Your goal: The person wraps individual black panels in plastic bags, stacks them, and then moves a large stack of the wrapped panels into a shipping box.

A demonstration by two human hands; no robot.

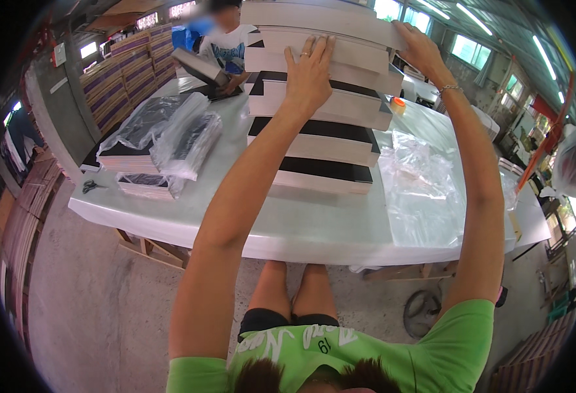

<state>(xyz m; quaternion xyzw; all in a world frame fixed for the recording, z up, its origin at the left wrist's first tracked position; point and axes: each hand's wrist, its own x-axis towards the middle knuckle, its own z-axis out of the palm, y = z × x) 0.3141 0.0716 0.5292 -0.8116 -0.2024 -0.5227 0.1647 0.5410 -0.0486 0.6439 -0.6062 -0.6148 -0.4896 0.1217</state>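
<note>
A tall stack of thick books [324,183] with black covers and pale page edges rises from the table in front of me, its layers set unevenly. My left hand [309,71] lies against the front of the upper books, fingers stretched out and a ring on one of them. At the stack's upper right, my right hand [421,51] has its bent fingers at the end of an upper book [360,36], the thumb lower down; it appears to grip that end. The top of the stack runs out of view.
Plastic-wrapped books [160,134] and scissors [93,187] lie on the left of the covered table [235,223]. Clear plastic sheets [422,190] and an orange-lidded container [398,105] are on the right. Across the table, another person [225,49] handles a dark-covered book [199,67].
</note>
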